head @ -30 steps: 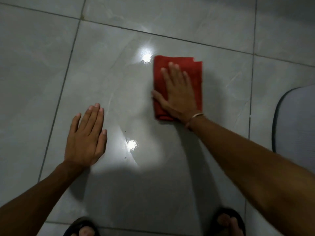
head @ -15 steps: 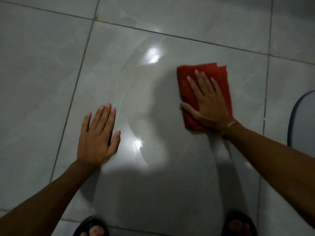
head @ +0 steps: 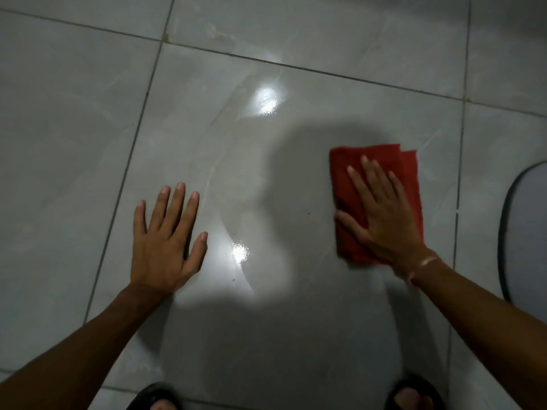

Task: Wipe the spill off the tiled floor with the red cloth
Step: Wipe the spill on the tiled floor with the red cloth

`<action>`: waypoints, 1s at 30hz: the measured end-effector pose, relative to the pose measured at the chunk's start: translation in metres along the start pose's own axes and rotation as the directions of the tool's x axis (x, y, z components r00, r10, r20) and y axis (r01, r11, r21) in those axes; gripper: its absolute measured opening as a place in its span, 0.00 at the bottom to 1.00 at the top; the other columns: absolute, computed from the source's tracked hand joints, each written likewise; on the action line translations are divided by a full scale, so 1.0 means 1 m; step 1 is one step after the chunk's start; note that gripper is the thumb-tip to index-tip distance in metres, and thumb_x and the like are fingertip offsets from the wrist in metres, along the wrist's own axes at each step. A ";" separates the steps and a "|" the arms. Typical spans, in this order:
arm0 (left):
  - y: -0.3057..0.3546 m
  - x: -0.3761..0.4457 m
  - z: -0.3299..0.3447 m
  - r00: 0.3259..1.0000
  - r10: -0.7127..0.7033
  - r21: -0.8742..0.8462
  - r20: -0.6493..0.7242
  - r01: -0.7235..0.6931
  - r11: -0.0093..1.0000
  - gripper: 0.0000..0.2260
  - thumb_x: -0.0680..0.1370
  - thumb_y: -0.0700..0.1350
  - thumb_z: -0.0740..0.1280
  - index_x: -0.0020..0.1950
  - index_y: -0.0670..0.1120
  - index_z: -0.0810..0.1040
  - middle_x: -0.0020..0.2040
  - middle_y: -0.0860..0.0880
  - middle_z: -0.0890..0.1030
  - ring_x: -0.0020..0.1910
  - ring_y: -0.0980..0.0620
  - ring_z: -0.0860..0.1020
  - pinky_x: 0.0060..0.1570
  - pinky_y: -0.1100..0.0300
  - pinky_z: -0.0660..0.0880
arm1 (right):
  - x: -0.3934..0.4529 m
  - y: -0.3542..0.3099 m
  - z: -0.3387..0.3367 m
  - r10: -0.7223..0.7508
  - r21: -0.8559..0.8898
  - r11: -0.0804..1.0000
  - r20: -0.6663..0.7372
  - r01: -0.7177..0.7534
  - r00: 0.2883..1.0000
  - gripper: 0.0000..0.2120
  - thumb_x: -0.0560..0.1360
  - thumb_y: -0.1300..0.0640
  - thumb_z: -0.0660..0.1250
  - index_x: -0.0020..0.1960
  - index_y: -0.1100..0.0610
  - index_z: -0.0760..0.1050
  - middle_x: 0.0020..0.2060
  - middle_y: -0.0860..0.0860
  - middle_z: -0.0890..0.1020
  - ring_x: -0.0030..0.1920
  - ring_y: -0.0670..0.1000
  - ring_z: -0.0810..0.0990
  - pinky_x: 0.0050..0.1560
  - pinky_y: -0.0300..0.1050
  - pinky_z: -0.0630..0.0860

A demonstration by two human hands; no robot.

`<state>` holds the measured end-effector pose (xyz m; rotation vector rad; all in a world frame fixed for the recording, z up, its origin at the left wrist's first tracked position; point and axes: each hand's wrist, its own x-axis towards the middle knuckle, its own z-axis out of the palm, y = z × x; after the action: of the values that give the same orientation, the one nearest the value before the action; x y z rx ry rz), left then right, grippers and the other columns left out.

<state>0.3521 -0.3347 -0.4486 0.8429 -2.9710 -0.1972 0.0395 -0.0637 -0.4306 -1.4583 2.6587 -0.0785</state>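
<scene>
My right hand (head: 381, 214) presses the red cloth (head: 377, 199) flat, fingers spread; left hand (head: 165, 244) splayed, empty. Wet sheen (centre tile (head: 236, 161)) looks left to wipe.

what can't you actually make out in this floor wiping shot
Head view, the only one:
- Floor under the folded red cloth: hidden by the cloth and the flat right hand.
- Spill on the glossy grey tiled floor: its edges are lost in glare and the person's shadow.
- Grey dark-rimmed mat: cut off by the right edge.
- Dark sandals: cut off by the bottom edge.
- Tile under the flat left hand: hidden by the palm.
</scene>
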 end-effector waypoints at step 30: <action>0.000 0.000 0.001 1.000 0.011 0.003 0.020 -0.011 1.000 0.33 0.82 0.59 0.52 0.85 0.45 0.56 0.86 0.42 0.55 0.85 0.41 0.54 0.80 0.32 0.53 | -0.046 -0.104 0.020 -0.387 0.132 0.914 0.006 0.383 0.922 0.39 0.82 0.32 0.58 0.86 0.52 0.56 0.87 0.58 0.55 0.88 0.57 0.51 0.87 0.60 0.53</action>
<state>0.3516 -0.3342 -0.4499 0.8298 -2.9949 -0.2023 0.1536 -0.0804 -0.4367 -1.8962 2.2537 -0.2509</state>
